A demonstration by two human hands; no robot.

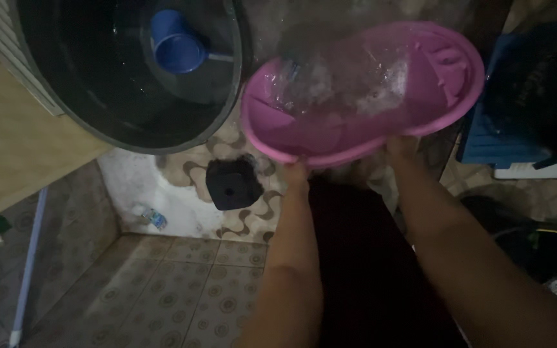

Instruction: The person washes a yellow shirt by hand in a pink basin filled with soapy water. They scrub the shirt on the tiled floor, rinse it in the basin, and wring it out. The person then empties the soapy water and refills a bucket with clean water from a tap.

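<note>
Water and some foam sit inside the pink oval basin (381,96), and we hold this basin up in the air with both hands, above the tiled floor (182,290). Our left hand (296,173) grips the near rim from below, and our right hand (402,147) grips the same rim a little further to the right. The fingers go under the basin, so we cannot tell exactly how they are curled; only the backs of the hands and the wrists show. Holding at two points on the near edge keeps the basin steady, we judge, because the water makes it heavy and can swing. The basin looks tilted, with its far side higher than the near side.

To the left of the basin is a big black barrel (130,77) with water, and a blue scoop cup (176,44) floats in it, easy to reach. Below, a black square block (233,185) stands against the wall. A blue crate (504,129) stands at the right side, and a pale blue stick (28,264) leans at the far left.
</note>
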